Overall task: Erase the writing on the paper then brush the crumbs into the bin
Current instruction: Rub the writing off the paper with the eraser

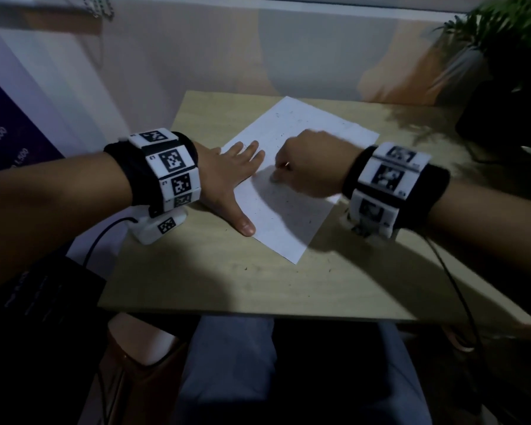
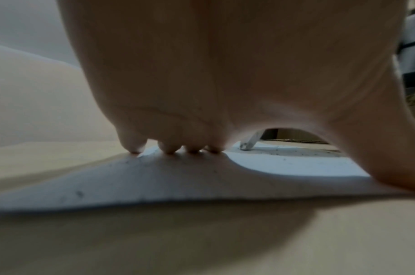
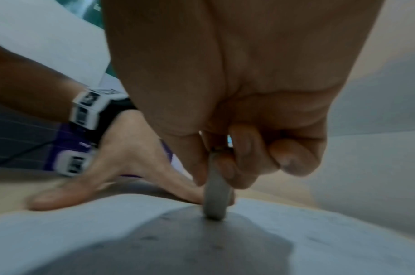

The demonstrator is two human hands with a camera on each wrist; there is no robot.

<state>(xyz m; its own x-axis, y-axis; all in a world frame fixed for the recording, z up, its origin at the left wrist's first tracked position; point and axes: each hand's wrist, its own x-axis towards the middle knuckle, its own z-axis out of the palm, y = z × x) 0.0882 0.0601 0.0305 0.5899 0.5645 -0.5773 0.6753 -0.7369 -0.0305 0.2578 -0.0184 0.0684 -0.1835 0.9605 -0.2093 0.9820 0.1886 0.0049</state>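
A white sheet of paper lies skewed on the pale wooden counter, one corner pointing toward the person. The left hand lies flat on the paper's left edge, fingers straight and close together, tips pressing the sheet, thumb spread out toward the near side. The right hand is curled over the middle of the sheet, its fingers and thumb pinching a grey eraser whose lower end touches the paper. Dark crumbs speckle the sheet, and a few lie on the counter beyond its near corner. A potted plant stands at the counter's far right. A small white device rests on the counter under the left wrist.
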